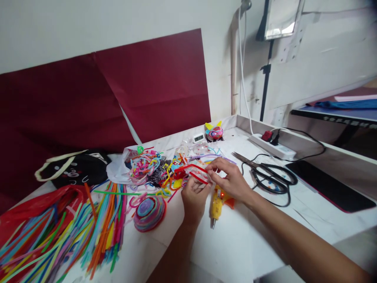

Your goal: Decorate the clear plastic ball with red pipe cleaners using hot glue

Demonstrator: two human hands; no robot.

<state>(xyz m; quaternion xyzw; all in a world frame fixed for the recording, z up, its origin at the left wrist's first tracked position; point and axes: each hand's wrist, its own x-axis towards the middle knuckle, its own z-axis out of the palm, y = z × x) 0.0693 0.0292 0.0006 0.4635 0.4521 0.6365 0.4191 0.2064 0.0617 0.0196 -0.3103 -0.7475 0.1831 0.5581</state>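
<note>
My left hand [194, 198] and my right hand [231, 179] are close together over the table, fingers pinched. Between them is a bent red pipe cleaner [188, 168] against a clear, see-through piece whose kind I cannot make out. Both hands grip the red pipe cleaner near its right part. Just below my right hand lies a yellow hot glue gun [217, 206], its nozzle toward me and a small red light lit. To the left of my left hand sits a coiled, multicoloured pipe-cleaner dome [149, 213].
Many loose pipe cleaners [106, 228] spread at the left beside a red bag [38, 204]. Curled scraps [144, 167] pile up behind the hands. Large scissors [265, 173], a power strip [272, 146] and a phone [330, 184] lie at the right. A cord loops around the scissors.
</note>
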